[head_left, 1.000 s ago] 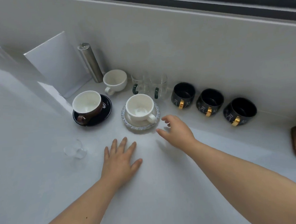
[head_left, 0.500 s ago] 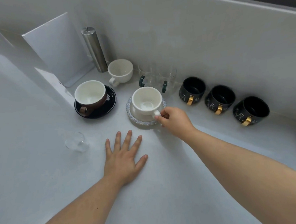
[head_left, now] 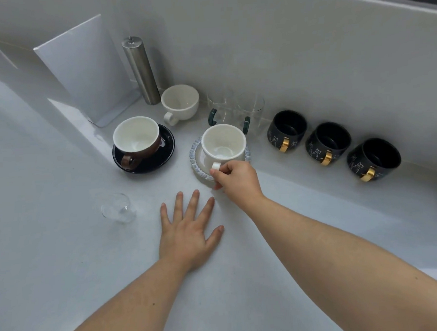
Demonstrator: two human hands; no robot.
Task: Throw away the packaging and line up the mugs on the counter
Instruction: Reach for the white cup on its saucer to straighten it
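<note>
On the white counter (head_left: 304, 236), our left hand (head_left: 188, 240) lies flat at 6 o'clock, fingers spread, likely bracing us. Our right hand (head_left: 238, 178) pinches the white mug (head_left: 222, 146) by its handle at center, on its saucer (head_left: 196, 164), probably to align it with three black mugs (head_left: 327, 142) at 3 o'clock.

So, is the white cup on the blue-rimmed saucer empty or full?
Empty. The white cup stands upright on its saucer, and its bare white bottom shows, with no liquid inside. The right hand pinches its handle.
</note>
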